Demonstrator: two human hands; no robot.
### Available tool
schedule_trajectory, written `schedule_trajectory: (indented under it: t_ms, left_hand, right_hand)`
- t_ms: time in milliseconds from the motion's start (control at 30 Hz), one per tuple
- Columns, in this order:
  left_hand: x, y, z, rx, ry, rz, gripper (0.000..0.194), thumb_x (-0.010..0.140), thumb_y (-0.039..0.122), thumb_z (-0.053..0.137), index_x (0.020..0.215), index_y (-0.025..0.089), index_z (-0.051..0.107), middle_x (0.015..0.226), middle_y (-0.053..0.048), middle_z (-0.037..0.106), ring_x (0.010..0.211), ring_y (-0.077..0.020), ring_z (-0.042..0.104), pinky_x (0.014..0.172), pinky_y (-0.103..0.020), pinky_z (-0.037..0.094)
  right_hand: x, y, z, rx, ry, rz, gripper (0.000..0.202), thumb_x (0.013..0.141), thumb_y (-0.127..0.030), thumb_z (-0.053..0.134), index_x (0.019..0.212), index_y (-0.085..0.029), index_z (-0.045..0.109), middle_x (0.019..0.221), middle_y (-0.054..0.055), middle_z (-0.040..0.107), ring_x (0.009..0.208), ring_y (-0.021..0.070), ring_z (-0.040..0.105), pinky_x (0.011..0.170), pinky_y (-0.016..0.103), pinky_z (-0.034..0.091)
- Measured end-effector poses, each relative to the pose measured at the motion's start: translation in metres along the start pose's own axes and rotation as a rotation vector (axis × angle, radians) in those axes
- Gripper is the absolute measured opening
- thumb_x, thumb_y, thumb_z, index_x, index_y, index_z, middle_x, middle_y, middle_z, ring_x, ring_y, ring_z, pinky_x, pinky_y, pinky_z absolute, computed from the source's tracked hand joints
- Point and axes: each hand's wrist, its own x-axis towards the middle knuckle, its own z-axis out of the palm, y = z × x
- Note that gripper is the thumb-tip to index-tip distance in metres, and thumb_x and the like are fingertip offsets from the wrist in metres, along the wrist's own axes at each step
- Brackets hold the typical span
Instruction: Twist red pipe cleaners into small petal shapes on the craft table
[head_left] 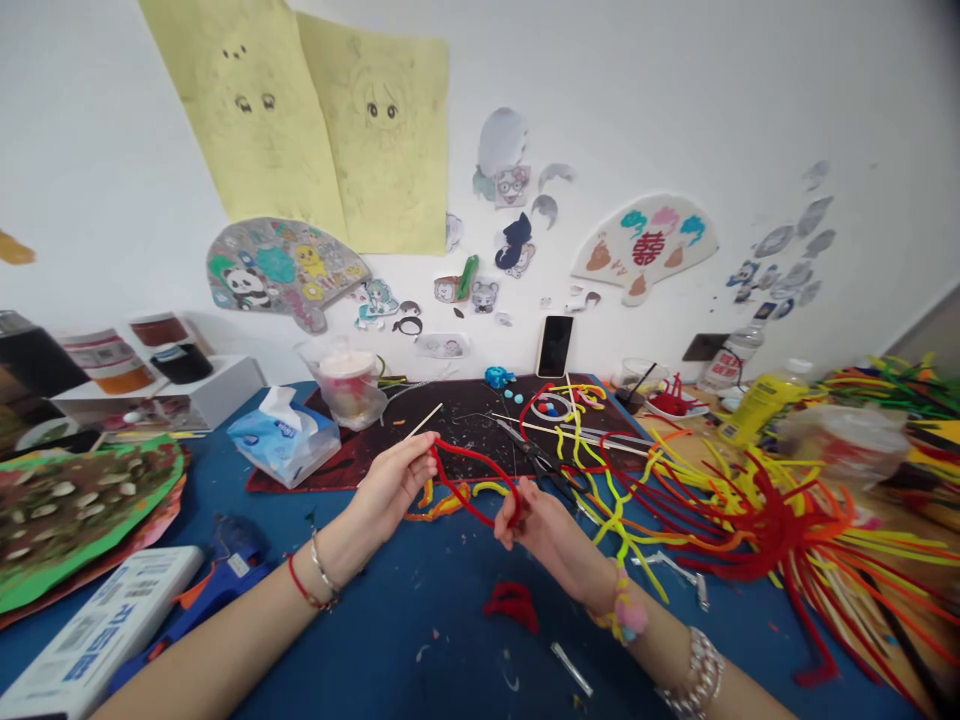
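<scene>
A red pipe cleaner is bent into a long loop and stretched between my two hands above the table. My left hand pinches one end of it between thumb and fingertips. The other end is gripped by the curled fingers of my right hand. Just beyond the loop lie orange and yellow pipe cleaner pieces. A coiled red piece rests on the blue tabletop nearer to me. Black-handled scissors lie past my right hand.
Many red, yellow and orange pipe cleaners spread over the right side. A tissue pack, a blue glue gun and a white box are on the left. A phone leans on the wall. A yellow bottle lies at right.
</scene>
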Motion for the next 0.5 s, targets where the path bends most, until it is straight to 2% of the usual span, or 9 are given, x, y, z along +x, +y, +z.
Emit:
schedule_trajectory:
  t_ms: [100, 200, 300, 367, 500]
  left_hand:
    - [-0.002, 0.007, 0.001, -0.010, -0.005, 0.025, 0.011, 0.075, 0.011, 0.058, 0.082, 0.008, 0.065, 0.059, -0.002, 0.060, 0.049, -0.0053, 0.056, 0.052, -0.013, 0.051]
    - [-0.004, 0.013, 0.003, -0.026, 0.006, 0.044, 0.010, 0.075, 0.010, 0.058, 0.082, 0.008, 0.065, 0.060, -0.002, 0.060, 0.049, -0.0052, 0.056, 0.052, -0.012, 0.051]
    - [-0.006, 0.017, 0.005, -0.052, 0.008, 0.065, 0.011, 0.076, 0.008, 0.056, 0.082, 0.008, 0.065, 0.063, -0.003, 0.062, 0.049, -0.0046, 0.056, 0.051, -0.012, 0.051]
    - [-0.007, 0.019, 0.007, -0.062, 0.016, 0.079, 0.011, 0.076, 0.007, 0.055, 0.081, 0.008, 0.065, 0.063, -0.003, 0.062, 0.048, -0.0045, 0.056, 0.051, -0.012, 0.051]
    - [-0.010, 0.021, 0.010, -0.083, 0.033, 0.094, 0.011, 0.076, 0.006, 0.055, 0.080, 0.008, 0.065, 0.063, -0.002, 0.062, 0.048, -0.0042, 0.055, 0.050, -0.011, 0.051]
  right_hand:
    - [0.001, 0.002, -0.002, 0.073, 0.017, 0.014, 0.034, 0.086, -0.043, 0.044, 0.069, -0.015, 0.055, 0.078, 0.006, 0.064, 0.066, 0.0123, 0.053, 0.060, 0.026, 0.039]
    - [0.002, 0.002, -0.002, 0.059, 0.024, 0.029, 0.030, 0.083, -0.040, 0.050, 0.067, -0.015, 0.056, 0.094, 0.008, 0.063, 0.074, 0.0128, 0.053, 0.063, 0.026, 0.040]
    - [0.002, 0.003, -0.001, 0.047, 0.014, 0.052, 0.028, 0.081, -0.037, 0.053, 0.067, -0.014, 0.058, 0.101, 0.009, 0.060, 0.080, 0.0138, 0.054, 0.064, 0.025, 0.042]
    - [0.002, 0.005, -0.003, 0.056, -0.006, 0.082, 0.025, 0.081, -0.036, 0.054, 0.070, -0.014, 0.058, 0.100, 0.009, 0.061, 0.079, 0.0134, 0.056, 0.062, 0.025, 0.044]
    - [0.001, 0.012, -0.006, 0.089, -0.084, 0.193, 0.026, 0.080, -0.037, 0.056, 0.074, -0.012, 0.058, 0.087, 0.009, 0.065, 0.062, 0.0087, 0.057, 0.057, 0.022, 0.045]
